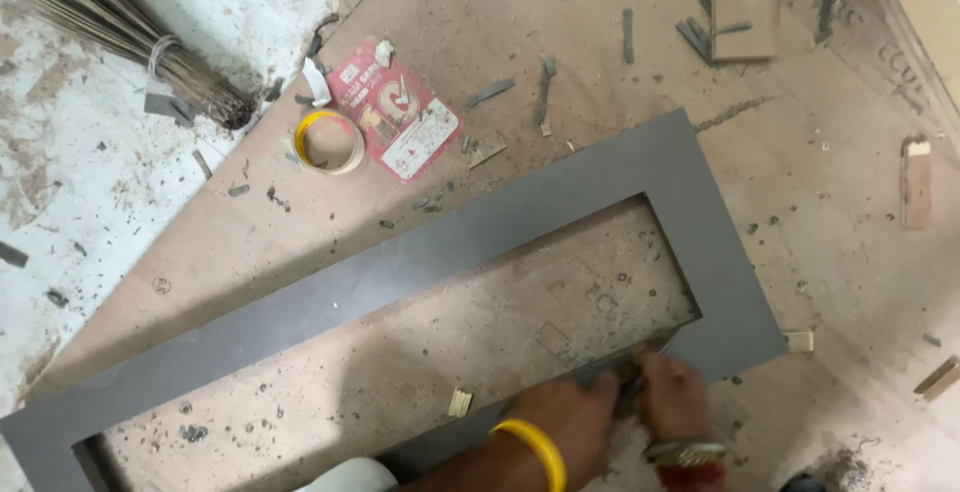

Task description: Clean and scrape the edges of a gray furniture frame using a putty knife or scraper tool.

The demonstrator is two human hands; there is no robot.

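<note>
Broom (110, 27) is laid top left | tape roll (328, 142) is seen beside red packet (395, 107) | wood offcuts (915, 184) are scattered over plywood sheet (480, 12)

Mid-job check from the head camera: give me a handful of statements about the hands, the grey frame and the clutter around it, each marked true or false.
1. Both hands, the left hand and the right hand, are at the near rail of the grey frame. True.
2. The roll of tape lies inside the frame's opening. False: it lies outside, beyond the far rail, beside the red packet.
3. The left wrist wears a yellow bangle. True.
4. The broom lies across the frame. False: it lies apart, at the upper left on the pale floor.
5. The frame rests on a plywood sheet strewn with chips and dust. True.
</note>
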